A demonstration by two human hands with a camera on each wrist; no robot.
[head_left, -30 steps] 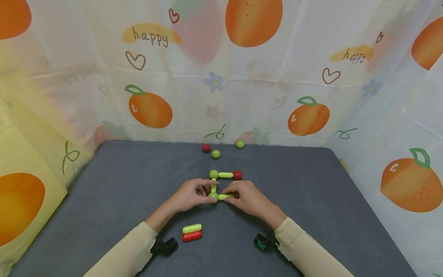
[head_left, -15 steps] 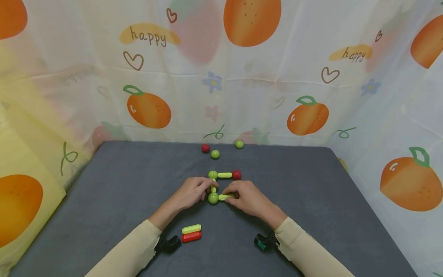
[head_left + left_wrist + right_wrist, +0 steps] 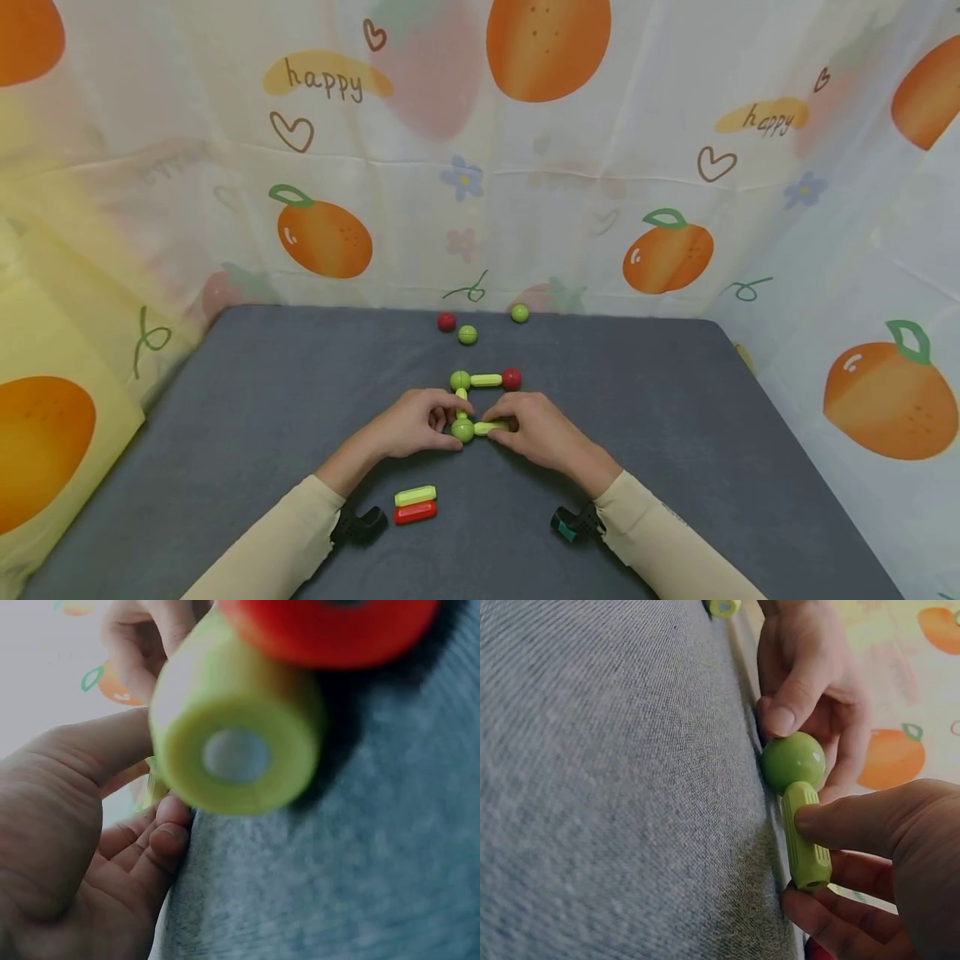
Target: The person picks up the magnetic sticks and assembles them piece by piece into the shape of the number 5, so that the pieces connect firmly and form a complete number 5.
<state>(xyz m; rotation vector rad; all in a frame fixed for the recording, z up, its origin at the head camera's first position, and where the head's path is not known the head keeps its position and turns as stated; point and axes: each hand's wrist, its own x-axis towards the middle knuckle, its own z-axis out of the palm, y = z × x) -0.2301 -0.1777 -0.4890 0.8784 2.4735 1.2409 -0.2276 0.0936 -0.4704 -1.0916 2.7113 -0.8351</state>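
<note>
My right hand (image 3: 543, 429) pinches a yellow-green magnetic rod (image 3: 806, 840) between thumb and fingers. One end of that rod meets a green ball (image 3: 793, 763). Around this ball curls my left hand (image 3: 416, 422), its thumb on the near side and index finger over the upright rod (image 3: 462, 395) beyond. That rod runs away to a second green ball (image 3: 461, 381), from which another yellow-green rod (image 3: 486, 381) leads right to a red ball (image 3: 512, 380). Together the joined pieces form a three-sided frame on the table. Fingers partly cover the upright rod.
A loose yellow-green rod (image 3: 415, 496) and a red rod (image 3: 415, 512) lie side by side near my left wrist. Toward the table's far edge are a red ball (image 3: 447, 322) and two green balls (image 3: 468, 335). A fruit-print curtain (image 3: 570, 208) surrounds the grey table (image 3: 637, 375).
My left thumb and fingers came together on the upright rod, then spread again, with the thumb back at the near green ball. My right hand kept its pinch on the rod.
</note>
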